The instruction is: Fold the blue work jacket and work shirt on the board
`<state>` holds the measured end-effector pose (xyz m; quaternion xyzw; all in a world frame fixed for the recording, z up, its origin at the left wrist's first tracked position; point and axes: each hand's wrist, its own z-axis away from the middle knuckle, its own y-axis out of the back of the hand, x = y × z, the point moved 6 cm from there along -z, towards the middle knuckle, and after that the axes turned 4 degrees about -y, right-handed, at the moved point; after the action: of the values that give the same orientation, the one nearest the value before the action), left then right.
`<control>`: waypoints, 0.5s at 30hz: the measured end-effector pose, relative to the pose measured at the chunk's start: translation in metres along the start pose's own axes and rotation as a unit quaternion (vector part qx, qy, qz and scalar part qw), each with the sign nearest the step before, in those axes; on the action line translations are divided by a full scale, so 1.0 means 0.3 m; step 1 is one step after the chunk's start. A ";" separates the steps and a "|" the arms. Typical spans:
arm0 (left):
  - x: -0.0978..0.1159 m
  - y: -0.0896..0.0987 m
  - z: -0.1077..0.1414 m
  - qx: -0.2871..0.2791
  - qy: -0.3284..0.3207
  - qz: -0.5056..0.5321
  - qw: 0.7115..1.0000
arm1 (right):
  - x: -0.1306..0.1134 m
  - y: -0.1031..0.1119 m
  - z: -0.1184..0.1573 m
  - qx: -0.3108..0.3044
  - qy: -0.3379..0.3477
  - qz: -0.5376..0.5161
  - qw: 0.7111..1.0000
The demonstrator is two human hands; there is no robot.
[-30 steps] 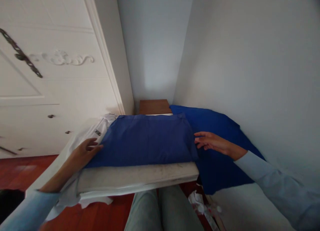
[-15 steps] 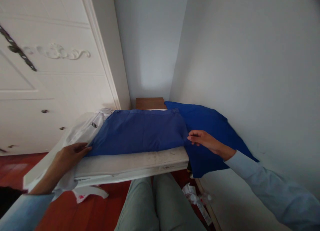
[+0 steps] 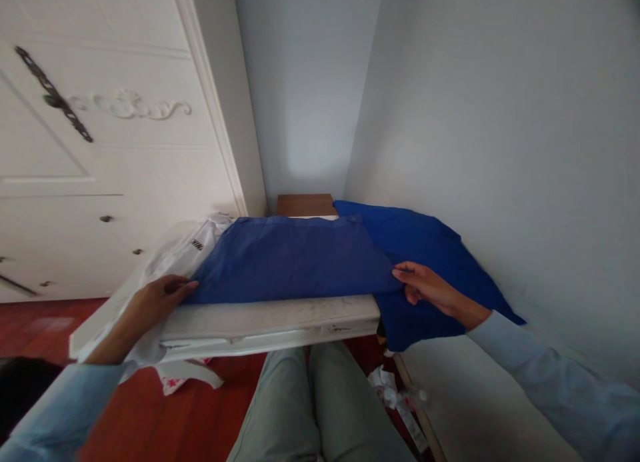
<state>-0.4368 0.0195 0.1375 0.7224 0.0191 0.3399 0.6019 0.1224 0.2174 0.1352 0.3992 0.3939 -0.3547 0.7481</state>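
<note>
The folded blue garment (image 3: pixel 295 259) lies flat across the white worktop (image 3: pixel 270 315), its edges squared to the board. The left hand (image 3: pixel 150 302) pinches its near-left corner; the right hand (image 3: pixel 430 285) grips its right edge, keeping the fold taut. A brighter blue cloth (image 3: pixel 430 249) drapes off the right; white clothing (image 3: pixel 185 252) lies left.

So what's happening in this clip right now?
A seated person is handling a folded blue garment that lies on a white tabletop. The left hand rests at the garment's near left corner, over a white garment spread beneath it. The right hand grips the near right corner. A brighter blue cloth lies to the right against the wall, hanging past the table's edge.
</note>
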 end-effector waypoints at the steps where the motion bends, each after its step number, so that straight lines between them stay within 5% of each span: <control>1: -0.010 0.002 0.000 -0.003 0.008 0.014 1.000 | -0.005 -0.004 0.001 0.001 -0.011 -0.001 1.000; 7: -0.056 -0.002 -0.013 -0.017 -0.009 0.036 0.999 | -0.012 0.006 -0.021 0.045 -0.031 0.018 0.998; 15: 0.031 -0.003 0.019 -0.039 -0.004 0.029 0.999 | 0.003 0.042 -0.054 0.063 0.002 0.033 0.997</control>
<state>-0.4263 0.0189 0.1407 0.7000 -0.0178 0.3546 0.6196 0.1284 0.2368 0.1325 0.4592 0.3593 -0.3532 0.7316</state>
